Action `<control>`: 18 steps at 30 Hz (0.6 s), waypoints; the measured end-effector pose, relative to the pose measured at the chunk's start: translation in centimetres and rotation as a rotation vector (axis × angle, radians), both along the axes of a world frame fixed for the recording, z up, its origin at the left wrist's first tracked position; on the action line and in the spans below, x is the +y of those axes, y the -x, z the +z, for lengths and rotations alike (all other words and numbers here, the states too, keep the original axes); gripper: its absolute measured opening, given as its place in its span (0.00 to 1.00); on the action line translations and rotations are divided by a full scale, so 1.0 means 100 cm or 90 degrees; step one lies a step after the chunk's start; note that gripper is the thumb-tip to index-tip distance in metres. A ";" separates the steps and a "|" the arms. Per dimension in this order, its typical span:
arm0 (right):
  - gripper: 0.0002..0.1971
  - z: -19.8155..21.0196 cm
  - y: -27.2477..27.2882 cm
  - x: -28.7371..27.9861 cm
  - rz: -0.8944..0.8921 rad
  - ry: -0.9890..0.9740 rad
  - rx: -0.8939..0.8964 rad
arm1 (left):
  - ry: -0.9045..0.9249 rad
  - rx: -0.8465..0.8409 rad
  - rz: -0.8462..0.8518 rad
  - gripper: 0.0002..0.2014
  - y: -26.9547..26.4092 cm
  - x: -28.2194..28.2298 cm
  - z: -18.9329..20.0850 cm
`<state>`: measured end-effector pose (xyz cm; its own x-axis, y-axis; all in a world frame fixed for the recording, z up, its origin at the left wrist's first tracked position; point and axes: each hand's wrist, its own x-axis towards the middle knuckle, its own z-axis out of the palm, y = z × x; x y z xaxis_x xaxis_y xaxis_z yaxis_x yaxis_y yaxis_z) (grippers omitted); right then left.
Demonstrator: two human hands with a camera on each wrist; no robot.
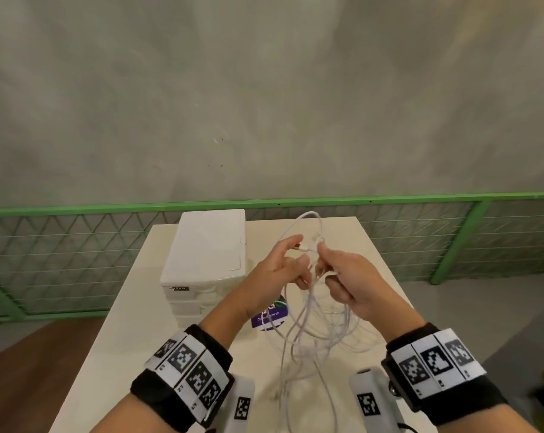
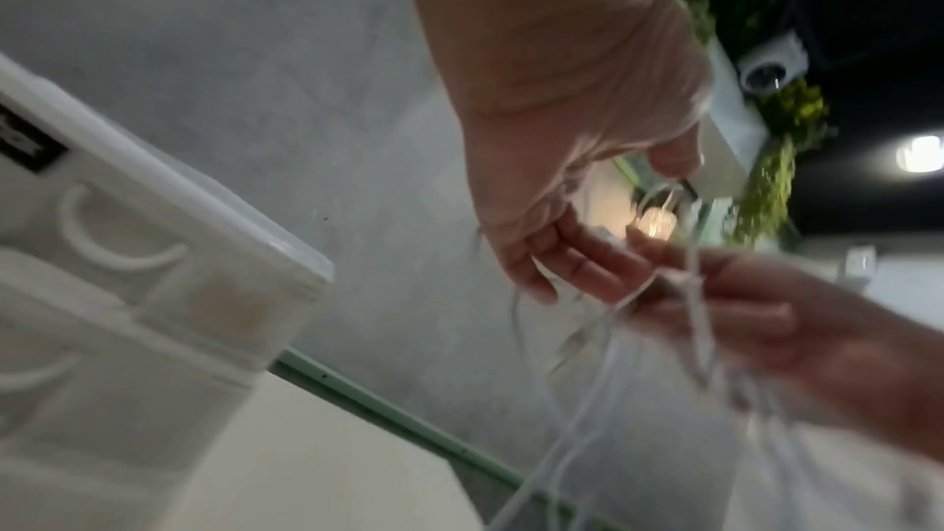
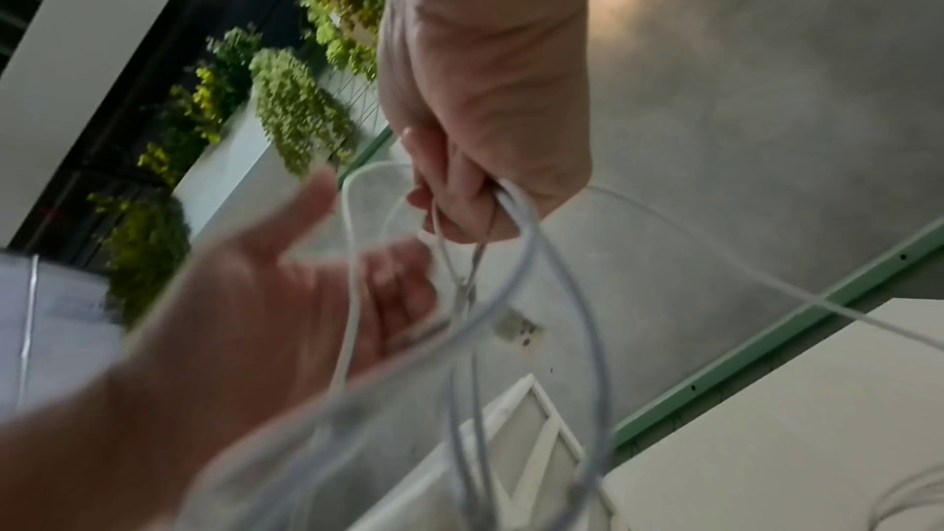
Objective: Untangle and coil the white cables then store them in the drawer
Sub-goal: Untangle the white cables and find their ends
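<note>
Early stage: both hands, left hand and right hand, pinch tangled white cables above counter; nothing coiled, drawer unit closed

Left hand raised, forefinger extended; right hand raised, fingers curled.

Motion blur smears the left hand in the right wrist view and the right hand in the left wrist view, so finger grips there cannot be read. The cables run off the head view's bottom edge, their tangle too fine to trace; the left hand hides part of a purple card
</note>
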<state>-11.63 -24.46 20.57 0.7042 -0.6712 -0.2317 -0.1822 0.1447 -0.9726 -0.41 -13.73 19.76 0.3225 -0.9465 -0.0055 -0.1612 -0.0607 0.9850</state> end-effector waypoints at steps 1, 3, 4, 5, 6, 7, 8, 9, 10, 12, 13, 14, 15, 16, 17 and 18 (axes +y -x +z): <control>0.22 0.004 0.002 -0.002 0.001 -0.018 -0.018 | -0.025 -0.064 0.003 0.33 -0.001 0.002 -0.008; 0.20 0.010 0.005 -0.006 -0.008 -0.060 -0.052 | -0.094 -0.193 -0.037 0.42 -0.001 0.006 -0.025; 0.19 0.012 0.006 -0.009 -0.017 -0.081 -0.061 | -0.126 -0.273 -0.069 0.44 -0.001 0.009 -0.032; 0.18 0.013 0.008 -0.011 -0.028 -0.094 -0.064 | -0.149 -0.365 -0.099 0.43 0.000 0.010 -0.037; 0.17 0.013 0.009 -0.012 -0.038 -0.101 -0.066 | -0.161 -0.449 -0.112 0.41 0.000 0.011 -0.039; 0.17 0.012 0.011 -0.014 -0.049 -0.103 -0.068 | -0.162 -0.508 -0.107 0.39 0.000 0.011 -0.041; 0.17 0.011 0.012 -0.015 -0.057 -0.104 -0.070 | -0.164 -0.530 -0.085 0.36 0.000 0.009 -0.041; 0.17 0.010 0.013 -0.016 -0.061 -0.104 -0.071 | -0.169 -0.531 -0.050 0.33 0.000 0.006 -0.040; 0.17 0.008 0.014 -0.016 -0.059 -0.103 -0.072 | -0.187 -0.538 -0.008 0.31 0.001 0.002 -0.039; 0.17 0.003 0.013 -0.013 -0.041 -0.111 -0.075 | -0.243 -0.630 0.036 0.26 0.004 -0.006 -0.030; 0.17 0.002 0.013 -0.010 -0.028 -0.113 -0.076 | -0.258 -0.673 0.040 0.23 0.005 -0.009 -0.024; 0.17 0.001 0.012 -0.007 -0.017 -0.107 -0.076 | -0.256 -0.689 0.036 0.22 0.007 -0.012 -0.019; 0.17 0.000 0.011 -0.005 -0.008 -0.092 -0.073 | -0.242 -0.670 0.022 0.20 0.007 -0.014 -0.015; 0.17 0.000 0.010 -0.003 -0.001 -0.075 -0.067 | -0.227 -0.605 0.000 0.19 0.008 -0.014 -0.012; 0.17 0.000 0.010 -0.002 0.006 -0.061 -0.057 | -0.215 -0.511 -0.025 0.17 0.010 -0.015 -0.011; 0.17 0.000 0.010 -0.001 0.015 -0.054 -0.045 | -0.200 -0.426 -0.035 0.16 0.010 -0.016 -0.010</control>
